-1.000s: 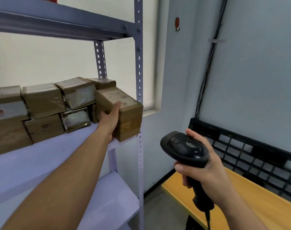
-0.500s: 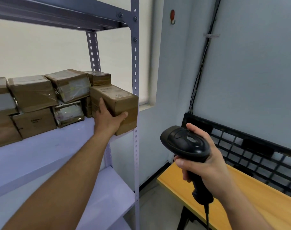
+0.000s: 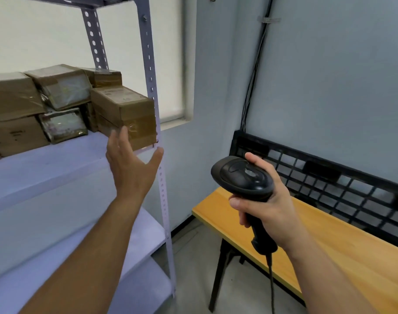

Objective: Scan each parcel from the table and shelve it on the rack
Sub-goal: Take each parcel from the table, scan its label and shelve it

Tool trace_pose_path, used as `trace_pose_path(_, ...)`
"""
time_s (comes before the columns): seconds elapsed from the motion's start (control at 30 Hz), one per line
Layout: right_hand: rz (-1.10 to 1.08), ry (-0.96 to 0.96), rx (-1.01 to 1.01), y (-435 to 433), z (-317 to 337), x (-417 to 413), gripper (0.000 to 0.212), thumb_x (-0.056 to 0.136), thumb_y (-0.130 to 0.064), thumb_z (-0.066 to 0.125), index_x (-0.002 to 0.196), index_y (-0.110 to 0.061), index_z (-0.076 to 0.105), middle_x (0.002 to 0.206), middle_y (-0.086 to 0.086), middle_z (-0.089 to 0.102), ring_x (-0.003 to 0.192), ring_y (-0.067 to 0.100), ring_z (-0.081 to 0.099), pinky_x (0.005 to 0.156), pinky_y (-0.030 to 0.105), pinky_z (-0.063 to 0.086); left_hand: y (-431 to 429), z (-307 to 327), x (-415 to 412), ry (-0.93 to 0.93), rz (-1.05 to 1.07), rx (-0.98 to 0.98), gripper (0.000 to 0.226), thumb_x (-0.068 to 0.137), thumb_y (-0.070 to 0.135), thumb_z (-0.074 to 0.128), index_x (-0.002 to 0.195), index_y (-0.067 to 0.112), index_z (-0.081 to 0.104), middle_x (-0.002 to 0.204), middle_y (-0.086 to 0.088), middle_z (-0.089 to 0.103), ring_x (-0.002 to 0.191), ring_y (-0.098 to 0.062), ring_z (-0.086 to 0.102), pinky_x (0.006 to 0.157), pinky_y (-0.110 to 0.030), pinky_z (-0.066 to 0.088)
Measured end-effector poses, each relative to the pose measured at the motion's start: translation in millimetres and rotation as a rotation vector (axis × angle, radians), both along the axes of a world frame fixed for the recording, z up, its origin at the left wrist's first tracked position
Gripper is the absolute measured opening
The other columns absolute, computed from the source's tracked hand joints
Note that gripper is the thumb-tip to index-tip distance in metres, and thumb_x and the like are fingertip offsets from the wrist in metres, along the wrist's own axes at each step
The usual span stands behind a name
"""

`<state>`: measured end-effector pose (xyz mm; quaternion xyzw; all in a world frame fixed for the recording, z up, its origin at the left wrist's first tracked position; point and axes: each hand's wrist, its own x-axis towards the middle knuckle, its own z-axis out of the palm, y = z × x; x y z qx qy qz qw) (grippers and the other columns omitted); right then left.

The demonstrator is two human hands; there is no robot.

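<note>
Though blur leaves no writing legible, the grey metal rack, with punched uprights and pale flat shelves, fills the left. Right of it stands the bench, a smooth yellow-orange top on dark legs, with a black plastic lattice panel along its far edge.

On the middle shelf, brown cardboard boxes are stacked two high, some wrapped in glossy clear tape; one lower carton bears small dark print too faint to read. The parcel, a taped brown cardboard block with a faint printed patch on top, sits at that shelf's right front corner against the upright. Its long axis slants back toward the wall, a short end facing forward.

The black handheld scanner, rounded head tilted up and left, trails a dark cord. The right grip is wrapped round its handle. The left grip, a bare hand, is released, fingers straight and thumb spread, just below the parcel; I cannot tell whether they touch.
</note>
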<state>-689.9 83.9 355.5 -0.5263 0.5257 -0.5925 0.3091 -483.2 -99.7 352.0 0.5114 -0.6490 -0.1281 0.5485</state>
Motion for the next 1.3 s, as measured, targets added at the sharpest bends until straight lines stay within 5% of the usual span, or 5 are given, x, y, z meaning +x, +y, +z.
trace_pose_path(0.2,-0.015,-0.007,-0.015,60.4,-8.5,-36.1,0.087,0.073,0.008,0.078,0.135,-0.044,0.046,0.081,0.008,0.071,0.052,0.032,0.058,0.048,0.039,0.051,92.3,-39.0,-73.7,0.044,-0.289,0.139,0.066,0.088,0.027,0.069,0.144,0.019,0.036,0.130,0.000,0.048,0.107,-0.015,0.052,0.088,-0.036,0.048)
trace_pose_path(0.47,-0.097,-0.007,-0.022,164.0,-32.5,-106.3,0.088,0.071,0.004,0.082,0.137,-0.042,0.046,0.109,0.012,0.065,0.055,0.027,0.061,0.048,0.032,0.051,203.7,-91.6,-172.1,-0.032,-0.464,0.253,0.059,0.087,0.028,0.069,0.140,0.022,0.042,0.127,0.005,0.051,0.102,-0.011,0.051,0.084,-0.033,0.046)
trace_pose_path(0.93,-0.402,-0.012,0.040,331.9,-67.2,-215.8,0.083,0.069,-0.002,0.086,0.130,-0.046,0.050,0.111,-0.010,0.065,0.052,0.018,0.061,0.045,0.034,0.053,355.1,-137.1,-330.0,-0.293,-0.801,0.430,0.060,0.093,0.041,0.058,0.146,0.026,0.035,0.136,0.011,0.046,0.112,-0.007,0.048,0.095,-0.034,0.047)
trace_pose_path(1.13,-0.580,-0.078,0.071,380.6,-81.2,-250.6,0.089,0.060,-0.017,0.092,0.134,-0.042,0.049,0.117,-0.002,0.066,0.060,0.016,0.064,0.053,0.038,0.055,388.9,-155.8,-381.8,-0.416,-0.941,0.514,0.060,0.096,0.043,0.052,0.150,0.024,0.030,0.142,0.006,0.042,0.120,-0.009,0.046,0.101,-0.037,0.045)
trace_pose_path(1.3,-0.701,-0.132,0.104,412.1,-89.2,-273.4,0.084,0.067,0.001,0.083,0.132,-0.041,0.049,0.115,0.002,0.066,0.050,0.023,0.060,0.047,0.032,0.054,407.2,-175.8,-420.9,-0.532,-1.022,0.595,0.062,0.098,0.044,0.046,0.152,0.019,0.027,0.150,-0.002,0.036,0.131,-0.018,0.042,0.108,-0.041,0.040)
